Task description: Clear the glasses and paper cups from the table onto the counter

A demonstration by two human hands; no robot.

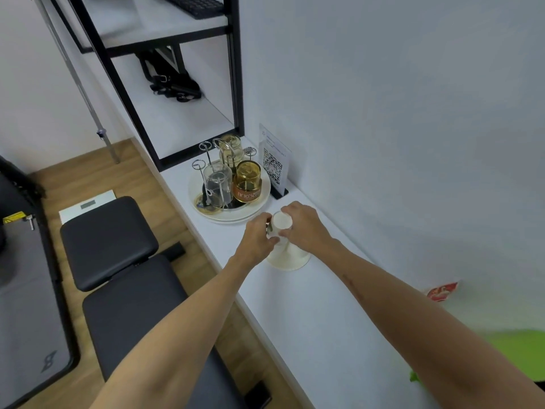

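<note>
**Paper cups held on the counter beside the glass tray**

A narrow white counter (pixel 295 314) is shown running along a plain white wall (pixel 398 98). Beyond the tray (pixel 259 202), a black-framed shelf unit (pixel 233 84) is set on the counter, and a dark bag (pixel 174 84) is lying on its lower shelf. A wooden floor (pixel 88 172) is visible to the left of the counter, where a black padded bench (pixel 118 261) is placed. A white scale (pixel 88 203) is seen on the floor past the bench.

The round white tray holds a wire rack. An inverted clear glass (pixel 216 184), an amber glass (pixel 247 184) and a further pale glass (pixel 231 150) behind them are carried on it. A QR-code sign (pixel 274 163) stands just right of the tray, against the wall.

The white paper cups (pixel 287 252) are positioned upside down on the counter, just on the near side of the tray, the wide rim resting on the surface. They appear to be stacked; the count cannot be told.

The left hand (pixel 256 240) is closed on the left side of the upper cup, fingers curled against it. The right hand (pixel 306 228) is closed on the right side, thumb and fingers pinching the same cup near its upturned base.
</note>
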